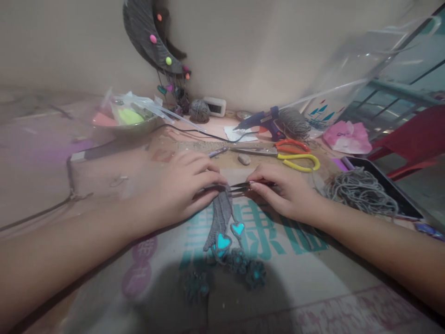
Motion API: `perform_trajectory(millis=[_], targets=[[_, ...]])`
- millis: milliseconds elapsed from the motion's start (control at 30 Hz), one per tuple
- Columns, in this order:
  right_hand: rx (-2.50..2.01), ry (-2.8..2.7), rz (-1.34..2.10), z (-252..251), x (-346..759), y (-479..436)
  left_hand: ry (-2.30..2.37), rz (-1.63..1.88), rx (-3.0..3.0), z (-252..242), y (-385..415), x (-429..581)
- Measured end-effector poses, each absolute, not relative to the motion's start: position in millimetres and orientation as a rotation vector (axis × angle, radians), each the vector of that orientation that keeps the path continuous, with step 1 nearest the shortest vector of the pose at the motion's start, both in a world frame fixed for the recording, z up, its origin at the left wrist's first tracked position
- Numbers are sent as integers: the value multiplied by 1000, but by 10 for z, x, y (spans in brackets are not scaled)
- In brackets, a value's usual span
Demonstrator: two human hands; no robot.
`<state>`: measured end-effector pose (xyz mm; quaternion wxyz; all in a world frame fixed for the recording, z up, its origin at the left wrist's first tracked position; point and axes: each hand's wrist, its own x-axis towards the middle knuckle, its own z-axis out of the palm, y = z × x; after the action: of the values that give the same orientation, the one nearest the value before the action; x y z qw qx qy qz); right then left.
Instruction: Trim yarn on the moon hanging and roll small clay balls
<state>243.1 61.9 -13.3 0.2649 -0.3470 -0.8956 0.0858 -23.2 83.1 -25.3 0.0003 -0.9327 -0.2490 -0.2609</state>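
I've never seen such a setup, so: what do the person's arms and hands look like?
The left hand and right hand are gloveless. The left forearm and right forearm are bare where visible: no sleeve, watch or bracelet. I make out no ring.

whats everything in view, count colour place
Curved yarn-wrapped piece: 1, grey, centre
Heart-shaped charms: at least 2, turquoise, front centre
Flower-shaped charms: 3, grey and turquoise, front
Slim pointed tool: 1, dark, centre
Long scissors: 1, red and yellow handles, back
Plastic glue gun: 1, blue, back
Yarn bundles: 3, grey, back and right
Smooth stone: 1, greyish, near scissors
Crescent ornament: 1, grey, upper left
Round bowl: 1, colour unclear, back left
Large pitcher: 1, clear, right
Crumpled bundle: 1, pink, right
Shallow tray: 1, black, right
Plastic chair: 1, red, right
Printed sheet: 1, whitish, front
Left hand: 1, bare, on curved piece
Right hand: 1, bare, holding tool
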Motion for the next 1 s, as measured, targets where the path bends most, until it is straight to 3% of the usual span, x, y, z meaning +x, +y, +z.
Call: perform_trajectory(millis=[233,1000], targets=[[-935,-2487,108,-152,2420,627,-809,-816,-2930,-244,830,-219],[-869,-2487,243,-97,2445,596,-837,-777,-2964,-223,820,-223]])
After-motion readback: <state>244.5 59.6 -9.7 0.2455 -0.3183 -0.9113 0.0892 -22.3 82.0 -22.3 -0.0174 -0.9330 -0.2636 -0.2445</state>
